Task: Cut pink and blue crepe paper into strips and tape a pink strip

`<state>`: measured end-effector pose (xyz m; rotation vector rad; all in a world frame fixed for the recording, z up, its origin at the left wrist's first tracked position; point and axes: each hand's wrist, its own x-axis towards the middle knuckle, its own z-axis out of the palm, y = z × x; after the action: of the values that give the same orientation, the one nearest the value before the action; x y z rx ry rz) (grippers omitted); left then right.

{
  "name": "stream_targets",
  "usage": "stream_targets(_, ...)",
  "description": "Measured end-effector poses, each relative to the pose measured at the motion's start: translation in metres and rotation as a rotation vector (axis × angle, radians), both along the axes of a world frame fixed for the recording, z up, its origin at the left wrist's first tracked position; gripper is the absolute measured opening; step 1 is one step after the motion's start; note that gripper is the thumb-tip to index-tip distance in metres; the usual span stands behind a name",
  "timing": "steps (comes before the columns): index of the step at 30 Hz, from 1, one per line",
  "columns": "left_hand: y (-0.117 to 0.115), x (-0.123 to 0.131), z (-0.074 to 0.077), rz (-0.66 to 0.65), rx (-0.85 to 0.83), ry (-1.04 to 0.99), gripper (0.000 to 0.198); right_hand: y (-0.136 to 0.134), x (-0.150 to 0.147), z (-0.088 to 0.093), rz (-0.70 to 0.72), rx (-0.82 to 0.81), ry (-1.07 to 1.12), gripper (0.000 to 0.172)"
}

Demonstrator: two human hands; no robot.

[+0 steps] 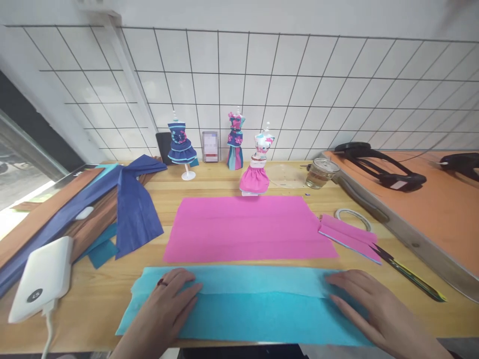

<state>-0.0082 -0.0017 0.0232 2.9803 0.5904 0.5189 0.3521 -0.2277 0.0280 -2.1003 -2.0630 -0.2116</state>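
A light blue sheet of thin crepe-like material point(258, 319) lies along the front edge of the wooden table, its upper strip paler, as if folded over. My left hand point(168, 304) rests flat on the sheet's left part, fingers stretched out, a ring on one finger. On the right part lies my right hand point(362, 304), its fingers also extended and touching the paler strip. Just beyond the blue sheet is a flat pink sheet point(250, 229). A smaller folded pink piece with a pale blue edge point(348, 237) sits to its right.
Scissors point(407, 274) and a tape roll point(354, 219) lie at right. Three small dress forms stand behind: navy point(181, 144), multicoloured point(235, 142), pink-skirted point(255, 177). A lidded glass point(321, 173) is at back right. At left are a white power bank point(43, 279) and blue strips point(136, 214).
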Motion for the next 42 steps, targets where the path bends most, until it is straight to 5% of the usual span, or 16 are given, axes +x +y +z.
stream_targets(4,0.000,-0.008,-0.011,0.060,0.097,-0.121,0.032,0.001,0.004,-0.005,0.048,0.070,0.002,0.022)
stream_targets(9,0.002,-0.006,-0.005,0.067,0.147,-0.199,0.026,0.003,0.004,-0.004,0.082,0.123,0.031,0.022)
stream_targets(22,-0.019,-0.011,0.018,0.007,-0.195,0.008,0.009,0.025,0.008,-0.004,0.123,0.072,-0.075,0.025)
stream_targets(28,0.008,0.007,0.016,0.092,-0.077,-0.003,0.013,0.052,0.003,0.008,0.240,0.048,-0.252,0.033)
stream_targets(33,0.034,0.036,0.006,0.037,0.122,0.109,0.017,0.066,0.002,0.015,0.239,0.040,-0.358,0.034)
stream_targets(42,0.036,0.053,0.014,0.064,0.102,0.284,0.024,0.069,0.015,0.011,0.113,0.039,-0.139,0.032)
